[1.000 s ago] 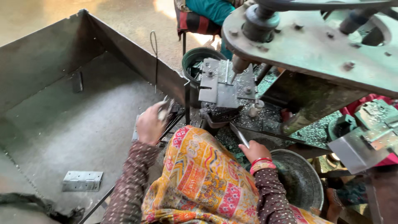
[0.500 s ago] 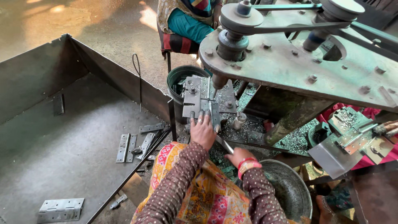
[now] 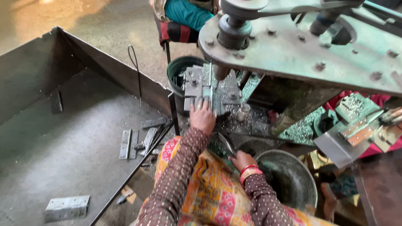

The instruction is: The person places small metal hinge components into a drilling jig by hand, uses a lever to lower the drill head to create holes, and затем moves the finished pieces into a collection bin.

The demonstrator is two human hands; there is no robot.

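Note:
My left hand (image 3: pixel 202 116) reaches forward and rests with its fingers on the grey metal die block (image 3: pixel 211 88) under the green press machine (image 3: pixel 301 54). Whether it grips a piece there is hidden by the fingers. My right hand (image 3: pixel 243 161), with red bangles at the wrist, sits lower, closed around a thin metal tool (image 3: pixel 226 144) that points up toward the die. Both arms wear brown dotted sleeves over a bright patterned cloth on my lap.
A large dark metal tray (image 3: pixel 63 138) on the left holds several flat hinges (image 3: pixel 129 143) and a folded hinge (image 3: pixel 67 208). A round metal bowl (image 3: pixel 291 178) stands at right. Another person in teal sits behind (image 3: pixel 186 12); someone's hand (image 3: pixel 391 116) works at far right.
My left hand has moved from the tray's edge on the left up to the die block. Hinges now lie in the tray where it was. My right hand stayed low by the bowl.

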